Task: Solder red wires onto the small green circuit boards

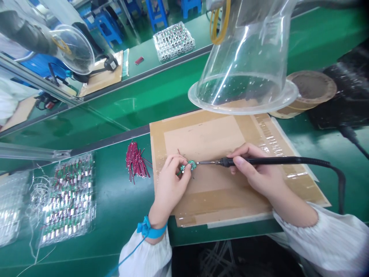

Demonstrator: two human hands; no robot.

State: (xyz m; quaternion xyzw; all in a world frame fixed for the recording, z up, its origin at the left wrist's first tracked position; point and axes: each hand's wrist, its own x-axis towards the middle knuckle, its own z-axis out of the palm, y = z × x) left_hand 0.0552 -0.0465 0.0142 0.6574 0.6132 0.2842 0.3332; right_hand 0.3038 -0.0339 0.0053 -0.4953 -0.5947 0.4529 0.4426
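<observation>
Over a taped cardboard sheet (219, 134), my left hand (174, 179) pinches a small green circuit board (192, 165) between thumb and fingers. A thin dark red wire shows just above those fingers. My right hand (255, 169) is closed around the black handle of a soldering iron (227, 162), held almost level. The iron's metal tip points left and reaches the board's right edge; whether it touches I cannot tell. A blue wrist strap (152, 231) circles my left wrist. Left of the cardboard lies a pile of dark red wires (137, 161).
A clear funnel-shaped fume hood (245, 84) hangs above the cardboard's far side. Behind it, at right, is a round brown container (314, 90). A clear tray of small parts (70, 200) lies at left beside tangled pale wire (40, 196). A green divider (138, 96) runs behind.
</observation>
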